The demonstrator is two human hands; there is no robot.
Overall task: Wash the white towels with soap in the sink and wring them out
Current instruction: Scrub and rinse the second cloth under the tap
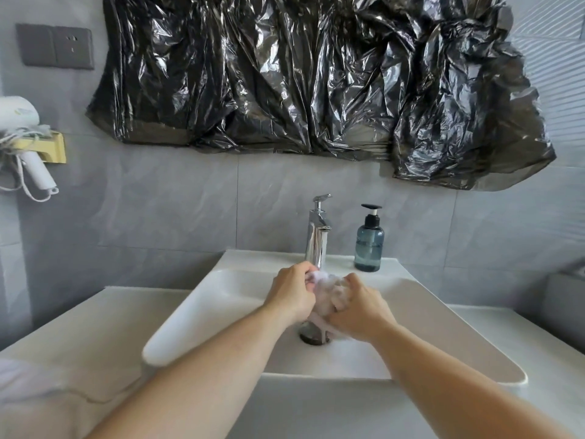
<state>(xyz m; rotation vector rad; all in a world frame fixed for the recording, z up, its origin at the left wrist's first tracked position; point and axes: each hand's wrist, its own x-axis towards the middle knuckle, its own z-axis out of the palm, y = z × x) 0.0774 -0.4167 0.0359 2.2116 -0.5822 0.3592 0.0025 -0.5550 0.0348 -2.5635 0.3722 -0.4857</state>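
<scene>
White towel [329, 293], blue soap bottle [369, 248], black plastic sheeting [300, 74].

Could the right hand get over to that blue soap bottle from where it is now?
Probably yes. The soap bottle stands on the sink's back ledge, just beyond the right hand, with nothing between them. But both hands, left hand too, grip the white towel, so it must let go first.

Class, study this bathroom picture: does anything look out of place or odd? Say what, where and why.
Yes: crumpled black plastic sheeting covers the wall above the faucet, where a mirror might normally hang. It hangs unevenly, sagging lower at the right. Nothing looks spilled or broken.
</scene>
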